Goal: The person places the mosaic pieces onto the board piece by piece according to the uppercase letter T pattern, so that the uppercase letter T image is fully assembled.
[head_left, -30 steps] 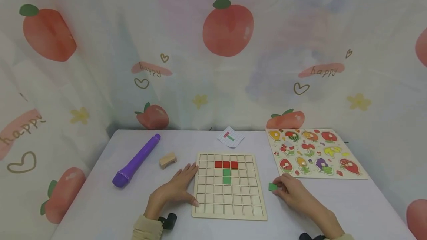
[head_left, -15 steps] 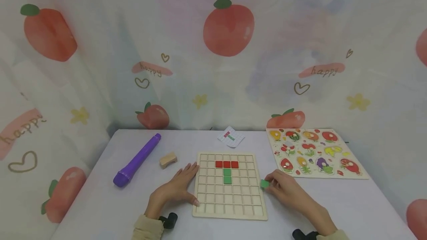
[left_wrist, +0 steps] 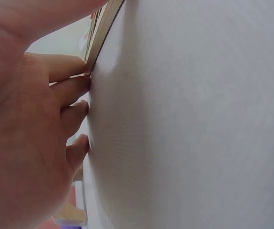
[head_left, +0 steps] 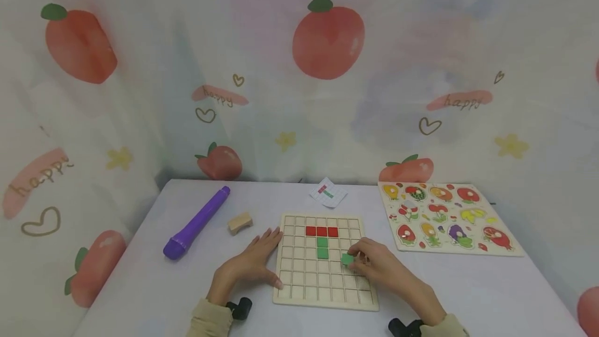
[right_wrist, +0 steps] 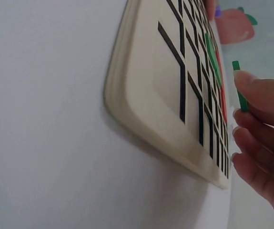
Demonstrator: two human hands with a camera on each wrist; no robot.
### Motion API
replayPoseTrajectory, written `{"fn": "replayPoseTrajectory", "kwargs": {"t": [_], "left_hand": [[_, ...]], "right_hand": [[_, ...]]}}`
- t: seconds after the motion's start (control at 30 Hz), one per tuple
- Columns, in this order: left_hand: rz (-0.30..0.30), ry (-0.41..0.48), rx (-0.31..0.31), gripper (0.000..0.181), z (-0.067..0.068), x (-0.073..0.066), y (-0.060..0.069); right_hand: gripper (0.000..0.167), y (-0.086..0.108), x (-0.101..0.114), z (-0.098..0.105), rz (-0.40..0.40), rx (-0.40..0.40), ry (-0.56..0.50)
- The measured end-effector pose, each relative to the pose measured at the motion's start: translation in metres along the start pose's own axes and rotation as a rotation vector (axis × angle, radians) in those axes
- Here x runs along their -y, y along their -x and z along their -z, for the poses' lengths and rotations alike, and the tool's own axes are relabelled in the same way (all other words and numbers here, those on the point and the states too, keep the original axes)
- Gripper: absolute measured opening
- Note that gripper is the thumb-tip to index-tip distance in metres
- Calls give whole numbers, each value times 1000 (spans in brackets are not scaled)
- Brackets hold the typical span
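Note:
A wooden grid board [head_left: 299, 280] lies flat at the middle of the table. Three red tiles [head_left: 321, 231] form a row in it, and two green tiles [head_left: 322, 248] run down from the middle red one. My right hand [head_left: 381, 264] pinches a loose green tile [head_left: 347, 259] between thumb and fingers above the board's right half; in the right wrist view that green tile [right_wrist: 240, 86] is on edge, apart from the grid. My left hand [head_left: 250, 261] rests with spread, straight fingers along the board's left edge, its thumb touching the lower left rim.
To the left lie a purple toy microphone [head_left: 196, 223] and a small wooden arch block [head_left: 240, 223]. Behind the board is a paper card [head_left: 328, 193] with a printed red and green pattern. A fruit puzzle board [head_left: 451, 217] occupies the back right.
My right hand has carried the green tile leftward, from the table beside the board to over its right half. The left hand has stayed at the board's edge. The head view has shifted slightly.

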State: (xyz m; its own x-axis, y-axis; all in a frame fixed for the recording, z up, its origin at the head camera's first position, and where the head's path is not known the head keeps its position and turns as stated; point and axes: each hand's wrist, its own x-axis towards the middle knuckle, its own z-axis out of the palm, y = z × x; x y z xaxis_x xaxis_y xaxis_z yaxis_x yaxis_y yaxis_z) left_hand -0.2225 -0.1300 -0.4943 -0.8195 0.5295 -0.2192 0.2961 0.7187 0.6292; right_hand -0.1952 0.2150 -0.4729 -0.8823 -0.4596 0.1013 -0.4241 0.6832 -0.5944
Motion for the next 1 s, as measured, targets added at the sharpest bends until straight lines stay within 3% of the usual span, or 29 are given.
{"fn": "replayPoseTrajectory", "kwargs": {"t": [0.27, 0.7, 1.0], "left_hand": [[11, 8, -13, 124, 1, -4, 2], [6, 6, -14, 124, -1, -3, 2], [32, -11, -3, 124, -1, -2, 1]], "right_hand": [[17, -11, 14, -11, 25, 33, 1], [17, -24, 24, -24, 15, 78, 55], [18, -28, 24, -32, 50, 89, 85]]}}
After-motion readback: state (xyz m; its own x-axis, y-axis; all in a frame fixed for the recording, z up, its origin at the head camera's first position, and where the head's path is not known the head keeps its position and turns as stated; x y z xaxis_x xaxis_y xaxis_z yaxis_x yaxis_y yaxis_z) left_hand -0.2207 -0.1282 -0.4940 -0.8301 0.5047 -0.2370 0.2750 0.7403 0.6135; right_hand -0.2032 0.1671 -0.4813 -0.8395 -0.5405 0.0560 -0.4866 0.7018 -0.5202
